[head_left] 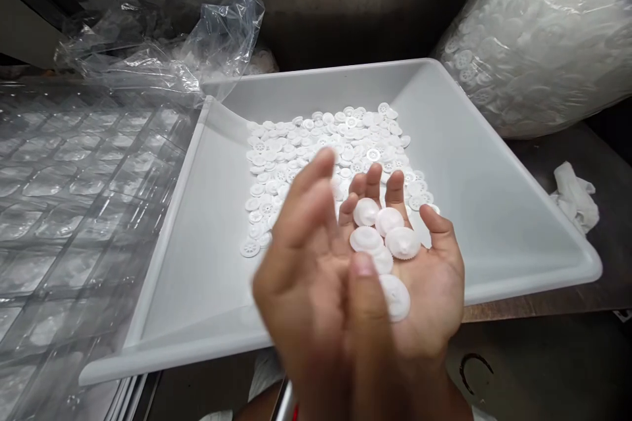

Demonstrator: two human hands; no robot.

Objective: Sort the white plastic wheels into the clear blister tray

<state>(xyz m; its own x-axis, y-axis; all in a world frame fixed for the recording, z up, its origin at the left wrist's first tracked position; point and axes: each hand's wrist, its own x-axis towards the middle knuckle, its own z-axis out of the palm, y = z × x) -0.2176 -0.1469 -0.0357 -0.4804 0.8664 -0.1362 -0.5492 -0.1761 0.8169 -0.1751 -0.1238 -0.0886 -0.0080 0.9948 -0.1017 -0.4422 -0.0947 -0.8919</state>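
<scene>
My right hand is palm up and cupped, with several white plastic gears lying loose in it. Their rims are finely toothed, and some have a raised centre. In front of it, to the left, my left hand is blurred by motion, fingers raised and apart from the thumb. The left thumb overlaps the gears nearest the wrist; whether it presses on them I cannot tell. Both hands are above the near part of a pale grey tray. Many similar white gears are spread across its floor, partly hidden by my hands.
Stacked clear plastic blister trays stand on the left. A crumpled clear bag sits behind them. At the right, a large clear bag bulges with white parts. A crumpled white scrap lies beside the tray's right edge.
</scene>
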